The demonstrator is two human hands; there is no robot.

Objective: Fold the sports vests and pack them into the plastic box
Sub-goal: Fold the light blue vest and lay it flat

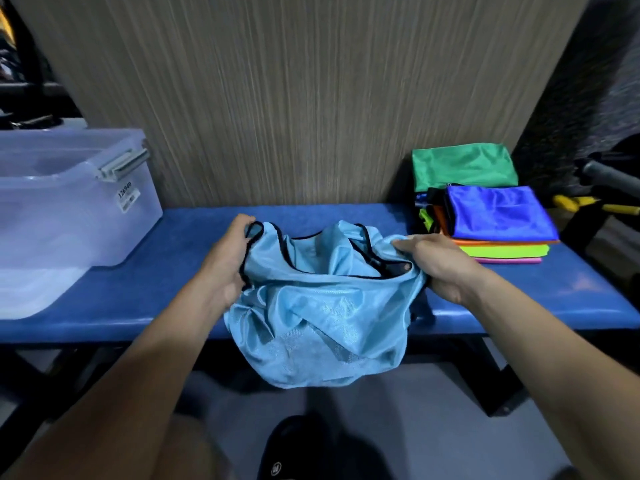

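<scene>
The light blue mesh sports vest with black trim is held up at the near edge of the blue padded bench, its upper part over the bench top and its crumpled lower half hanging down past the edge toward the floor. The left hand grips the vest's left shoulder strap, fingers curled round the black-edged fabric with the fingertips tucked over the strap top. The right hand grips the other shoulder, thumb and fingers pinching a bunch of cloth just where the armhole trim runs beneath them. Between the two sets of fingers the neckline sags open.

Left of the left hand's fingers, well apart, stands the clear plastic storage box with a grey clip latch; it sits open on the bench, with a white label on its near corner. Right of the right hand's fingers, and near them, lies a stack of folded vests: a royal blue one on top, then orange, neon yellow-green and pink edges showing below. Beyond that stack, against the wall, lies a folded green vest.

Behind the fingers rises a grey-brown wood-grain wall panel. Below the hanging vest, a dark shoe shows on the grey floor. At the far right a yellow-handled object is partly visible; what it is cannot be told.
</scene>
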